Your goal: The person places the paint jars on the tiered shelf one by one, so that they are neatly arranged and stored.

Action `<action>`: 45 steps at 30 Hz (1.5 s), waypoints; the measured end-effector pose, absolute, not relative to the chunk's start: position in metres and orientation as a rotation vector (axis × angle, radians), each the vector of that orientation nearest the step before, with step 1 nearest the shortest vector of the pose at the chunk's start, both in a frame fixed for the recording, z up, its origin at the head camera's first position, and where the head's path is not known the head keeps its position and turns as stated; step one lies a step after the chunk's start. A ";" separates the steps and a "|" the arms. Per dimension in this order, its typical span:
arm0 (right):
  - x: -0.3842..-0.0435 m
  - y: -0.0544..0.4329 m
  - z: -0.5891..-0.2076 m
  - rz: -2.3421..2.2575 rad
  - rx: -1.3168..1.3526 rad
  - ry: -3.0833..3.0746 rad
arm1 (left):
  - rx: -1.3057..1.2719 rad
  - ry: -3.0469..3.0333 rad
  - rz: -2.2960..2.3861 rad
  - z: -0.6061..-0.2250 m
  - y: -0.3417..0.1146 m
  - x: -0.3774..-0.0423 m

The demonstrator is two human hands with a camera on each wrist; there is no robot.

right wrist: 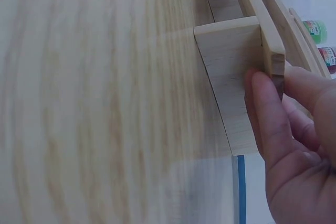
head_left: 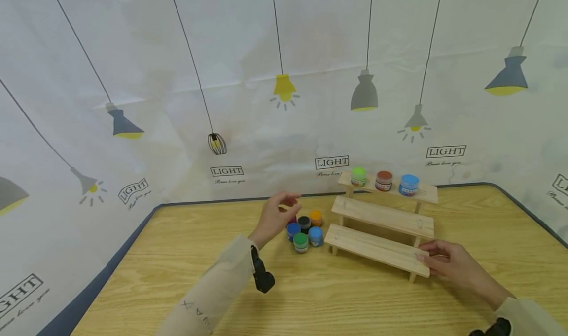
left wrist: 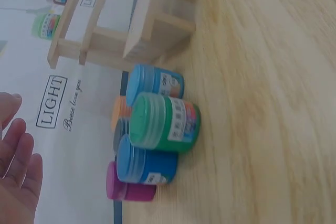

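Observation:
My left hand (head_left: 276, 216) hovers over a cluster of small paint jars, fingers gently bent with nothing between them. The cluster has a green jar (head_left: 301, 243) in front, a light blue jar (head_left: 315, 237), a dark blue jar (head_left: 293, 232), a black jar (head_left: 304, 223) and an orange jar (head_left: 316, 218). A magenta jar (left wrist: 131, 188) shows best in the left wrist view. With thumb and fingers, my right hand (head_left: 453, 264) pinches the right end of the lowest board on a three-step wooden rack (head_left: 377, 247).
On the rack's top step stand a light green jar (head_left: 358, 177), a red-brown jar (head_left: 383, 181) and a blue jar (head_left: 408, 185). A wood-grain table (head_left: 177, 257) bears everything. Behind it hangs a white backdrop (head_left: 248, 129) printed with lamps.

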State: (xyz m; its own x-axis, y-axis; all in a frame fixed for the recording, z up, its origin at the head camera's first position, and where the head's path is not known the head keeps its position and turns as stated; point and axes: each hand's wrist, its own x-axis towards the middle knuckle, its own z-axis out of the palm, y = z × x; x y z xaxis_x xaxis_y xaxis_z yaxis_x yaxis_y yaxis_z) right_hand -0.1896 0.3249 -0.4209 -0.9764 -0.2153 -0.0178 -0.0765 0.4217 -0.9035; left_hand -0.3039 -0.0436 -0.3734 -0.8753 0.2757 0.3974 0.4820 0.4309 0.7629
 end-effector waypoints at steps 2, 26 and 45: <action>-0.189 0.325 -0.421 -1.595 -0.269 2.540 | -0.649 -2.476 -1.428 -0.376 -0.049 -0.304; -0.190 0.325 -0.420 -1.617 -0.308 2.535 | -0.385 -2.503 -1.589 -0.425 -0.063 -0.317; -0.189 0.324 -0.418 -1.606 -0.296 2.543 | -0.340 -2.584 -1.793 -0.431 -0.065 -0.323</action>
State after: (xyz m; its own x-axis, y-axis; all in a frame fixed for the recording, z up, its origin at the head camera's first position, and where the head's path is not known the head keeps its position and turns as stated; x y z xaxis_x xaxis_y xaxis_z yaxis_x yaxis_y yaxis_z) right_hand -0.1890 0.3243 -0.4179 -0.9738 -0.2275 0.0034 -0.1009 0.4184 -0.9026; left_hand -0.3227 -0.0646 -0.4309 -0.9767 0.1878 0.1039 0.1631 0.3345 0.9282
